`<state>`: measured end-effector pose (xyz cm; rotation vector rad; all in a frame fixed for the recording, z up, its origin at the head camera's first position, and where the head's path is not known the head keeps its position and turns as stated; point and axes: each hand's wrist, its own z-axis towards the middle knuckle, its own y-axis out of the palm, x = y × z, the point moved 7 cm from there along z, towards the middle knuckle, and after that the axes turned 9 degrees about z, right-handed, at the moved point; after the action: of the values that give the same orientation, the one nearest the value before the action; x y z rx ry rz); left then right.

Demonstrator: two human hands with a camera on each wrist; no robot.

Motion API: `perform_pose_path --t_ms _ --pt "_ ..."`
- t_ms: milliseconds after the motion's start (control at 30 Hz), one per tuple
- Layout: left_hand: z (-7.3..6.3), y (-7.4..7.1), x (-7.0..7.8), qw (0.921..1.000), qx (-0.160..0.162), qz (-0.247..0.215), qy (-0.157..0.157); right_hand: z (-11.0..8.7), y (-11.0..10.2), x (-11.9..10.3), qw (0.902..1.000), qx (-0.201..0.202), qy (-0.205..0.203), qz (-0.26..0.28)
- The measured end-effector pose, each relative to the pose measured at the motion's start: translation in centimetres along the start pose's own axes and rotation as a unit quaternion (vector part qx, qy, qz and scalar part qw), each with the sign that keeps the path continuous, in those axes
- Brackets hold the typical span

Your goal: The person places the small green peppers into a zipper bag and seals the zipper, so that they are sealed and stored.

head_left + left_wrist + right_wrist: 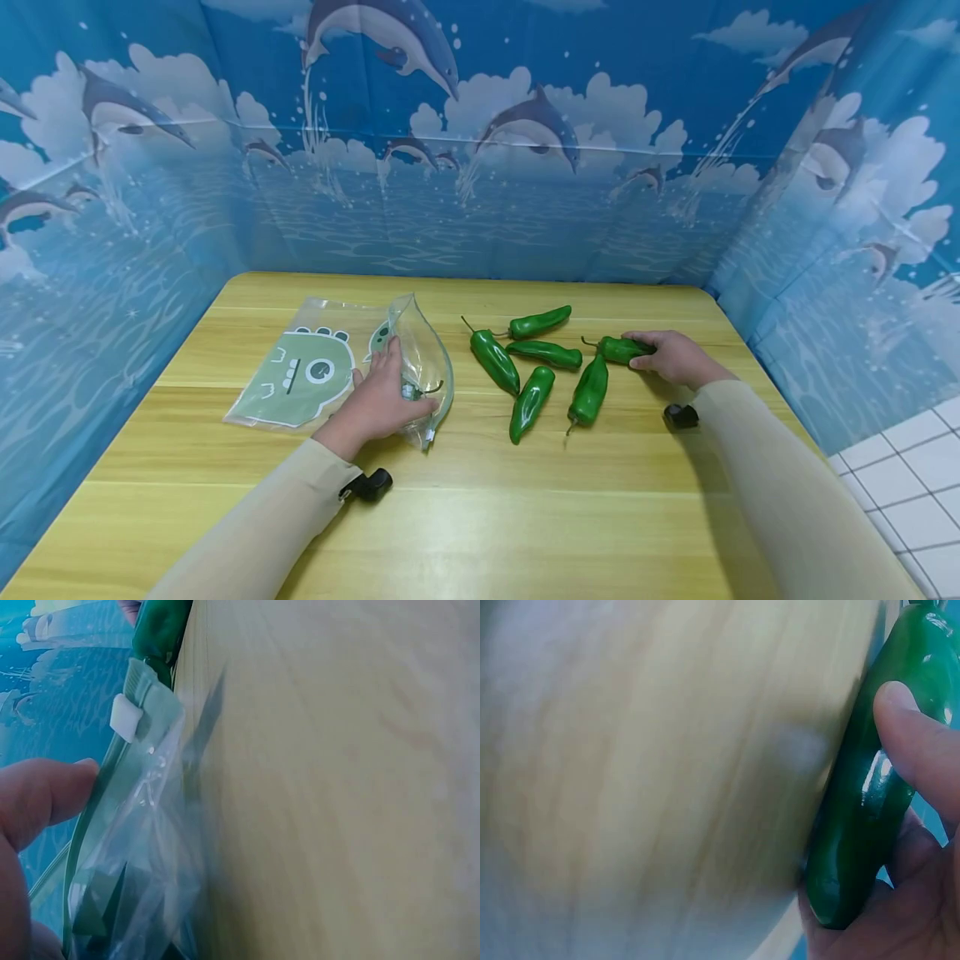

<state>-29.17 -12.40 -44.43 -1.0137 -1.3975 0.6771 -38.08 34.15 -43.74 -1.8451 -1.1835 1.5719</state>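
My right hand [671,357] grips a green pepper [862,787] at the right of the group, thumb on one side and fingers on the other. Its stem points left in the head view. My left hand [381,400] rests on a clear zip bag [318,375] printed with a green cartoon face, fingers straight and spread. The bag's mouth stands partly raised toward the peppers. A stem [432,388] shows at the mouth; what lies below it is mostly hidden by the hand. In the left wrist view, the thumb is by the zip edge, below a white slider [126,718].
Between the hands lie several loose green peppers, among them one near the middle [546,353] and one close to the held one [589,392]. The wooden table [480,517] ends at a dolphin-printed curtain [480,208] behind and at both sides.
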Motion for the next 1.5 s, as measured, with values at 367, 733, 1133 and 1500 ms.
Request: perform_pose_path --t_ms 367,733,1133,1500 --pt "-0.13 -0.07 0.21 1.0000 0.004 -0.002 -0.001 -0.02 0.13 0.34 0.9999 0.009 0.003 0.014" --pt "-0.15 -0.08 0.23 1.0000 0.006 -0.002 -0.001 0.13 0.19 0.33 0.9997 0.009 0.007 0.022" --pt "-0.08 0.03 0.14 1.0000 0.009 0.001 -0.002 0.22 0.21 0.42 0.9997 0.013 0.002 0.020" --pt "-0.06 0.08 0.15 0.9999 0.009 0.004 -0.003 0.51 0.19 0.86 0.9994 0.015 -0.001 0.032"
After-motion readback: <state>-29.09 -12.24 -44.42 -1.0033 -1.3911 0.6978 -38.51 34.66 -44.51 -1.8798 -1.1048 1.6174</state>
